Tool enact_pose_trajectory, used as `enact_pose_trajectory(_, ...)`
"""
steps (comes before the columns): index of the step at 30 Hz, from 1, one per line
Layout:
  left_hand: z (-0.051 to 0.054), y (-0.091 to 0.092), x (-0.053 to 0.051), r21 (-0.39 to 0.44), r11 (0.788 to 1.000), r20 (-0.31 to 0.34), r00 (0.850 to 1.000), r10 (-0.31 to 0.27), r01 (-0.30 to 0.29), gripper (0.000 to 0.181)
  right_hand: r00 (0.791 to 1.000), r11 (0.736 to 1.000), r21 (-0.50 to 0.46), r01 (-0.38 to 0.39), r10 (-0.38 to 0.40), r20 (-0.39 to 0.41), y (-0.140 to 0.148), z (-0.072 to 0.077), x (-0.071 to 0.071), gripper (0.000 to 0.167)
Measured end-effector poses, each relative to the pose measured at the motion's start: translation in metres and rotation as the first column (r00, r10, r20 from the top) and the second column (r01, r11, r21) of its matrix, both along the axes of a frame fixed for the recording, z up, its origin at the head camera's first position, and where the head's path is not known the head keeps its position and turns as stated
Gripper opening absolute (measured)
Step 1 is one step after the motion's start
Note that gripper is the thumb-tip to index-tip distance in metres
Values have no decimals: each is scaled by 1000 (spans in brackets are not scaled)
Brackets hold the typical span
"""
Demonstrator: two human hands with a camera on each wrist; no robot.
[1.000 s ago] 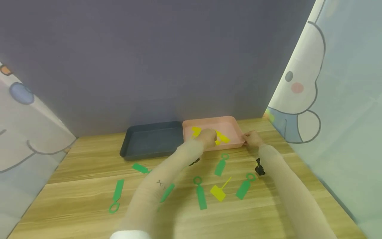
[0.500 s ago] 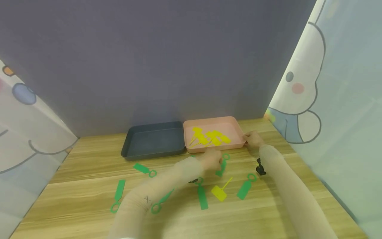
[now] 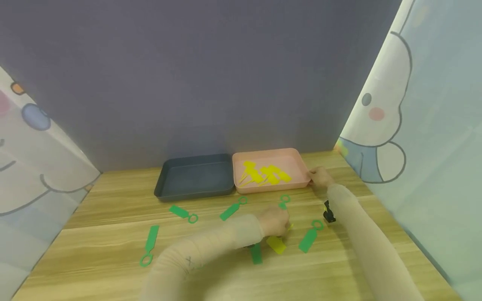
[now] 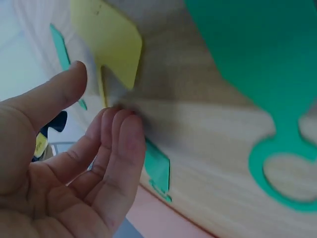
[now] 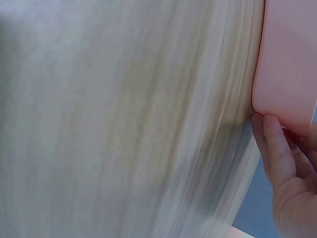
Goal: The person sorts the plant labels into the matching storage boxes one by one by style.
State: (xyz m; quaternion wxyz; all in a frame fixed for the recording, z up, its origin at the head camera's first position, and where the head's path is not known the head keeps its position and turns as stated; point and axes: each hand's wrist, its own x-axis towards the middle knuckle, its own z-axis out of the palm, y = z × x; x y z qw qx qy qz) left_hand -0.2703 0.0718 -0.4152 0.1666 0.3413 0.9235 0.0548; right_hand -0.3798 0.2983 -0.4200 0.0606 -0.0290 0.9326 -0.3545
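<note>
My left hand (image 3: 274,220) is low over the table beside a yellow tag (image 3: 276,245). In the left wrist view the thumb of that hand (image 4: 74,153) stands apart from loosely bent fingers, whose tips are at the thin stem of the yellow tag (image 4: 116,42); no grip on it shows. A green tag (image 3: 256,254) lies partly hidden by the left hand and wrist. With my right hand (image 3: 320,177) I hold the right front corner of the pink tray (image 3: 273,189). The right wrist view shows fingers of this hand (image 5: 292,183) against the tray corner (image 5: 287,59).
Several yellow tags (image 3: 256,175) lie in the pink tray. A dark tray (image 3: 193,195) adjoins it on the left. Green tags with rings lie across the wooden table, among them ones at left (image 3: 152,238), centre (image 3: 229,212) and right (image 3: 308,240). A dark panel (image 3: 188,83) rises behind.
My left hand has moved from over the pink tray toward the near side, down to the yellow tag on the table. My right hand has stayed at the tray corner.
</note>
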Motion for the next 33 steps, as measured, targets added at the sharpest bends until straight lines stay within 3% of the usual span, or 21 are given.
enact_pose_trajectory(6, -4, 7, 5, -36, 999, -87, 996, -31, 28, 23, 1000, 1000, -10, 4, -4, -10, -1, -1, -1, 35)
enact_pose_trajectory(17, -7, 8, 3, 16, 997, -188, 979, -77, 82, 14, 1000, 1000, -19, 7, -7, 10, -2, 2, -5, 36)
enact_pose_trajectory(21, -6, 10, 4, 49, 997, -155, 987, -52, 60, 11, 1000, 1000, -8, 11, -11, 8, -2, 3, -5, 35)
enact_pose_trajectory(25, -5, 12, 5, 24, 999, -97, 995, -19, 21, 14, 1000, 1000, -8, 10, -10, 7, -3, -2, -6, 35)
enact_pose_trajectory(33, -4, 16, 6, -7, 1000, -70, 997, -24, 23, 12, 1000, 1000, -21, -7, 7, -2, 0, -6, -6, 35)
